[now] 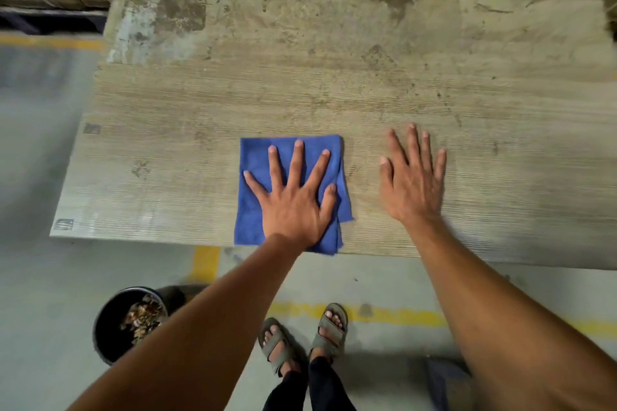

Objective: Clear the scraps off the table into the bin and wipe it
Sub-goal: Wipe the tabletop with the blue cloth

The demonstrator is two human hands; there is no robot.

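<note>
Currently I press the left hand, fingers spread wide, on the folded cloth near the table front edge; right hand lies flat, empty; sweep overlapping strokes; scraps sit in the bin

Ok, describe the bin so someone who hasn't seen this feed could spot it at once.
Start at the long worn wooden table, then drop to the grey floor below its near-left corner. The bin stands there, left of the sandalled feet and partly hidden by the left forearm. It is the only round black container, with brownish scraps inside.
</note>
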